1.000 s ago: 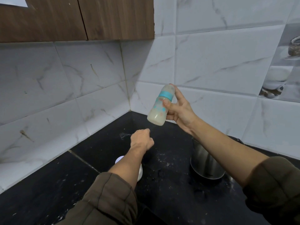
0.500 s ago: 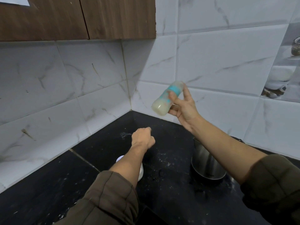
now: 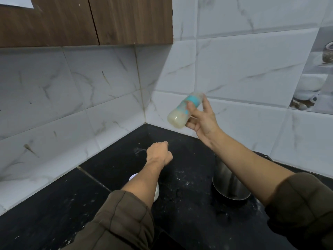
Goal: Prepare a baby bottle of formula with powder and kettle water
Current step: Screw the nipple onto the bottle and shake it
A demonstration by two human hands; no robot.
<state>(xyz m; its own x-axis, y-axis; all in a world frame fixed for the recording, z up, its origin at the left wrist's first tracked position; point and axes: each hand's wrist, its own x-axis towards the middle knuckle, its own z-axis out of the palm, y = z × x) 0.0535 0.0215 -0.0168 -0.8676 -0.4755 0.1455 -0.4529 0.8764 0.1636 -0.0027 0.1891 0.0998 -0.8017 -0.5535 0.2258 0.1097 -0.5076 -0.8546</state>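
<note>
Grips bottle (image 3: 183,110) in right hand (image 3: 201,121), thumb and fingers curled round it, high above counter (image 3: 189,213) near the wall corner. Tilts it, milky mix pooled at the lower end, outline blurred: probably shaking to blend powder and water. Hovers left hand (image 3: 158,154) low, curled into a fist, nothing seen inside, clear of the shake.

Glossy black stone counter (image 3: 189,222), brushed steel pot (image 3: 228,184), wood-grain cabinet (image 3: 90,20), translucent plastic bottle (image 3: 182,112).
</note>
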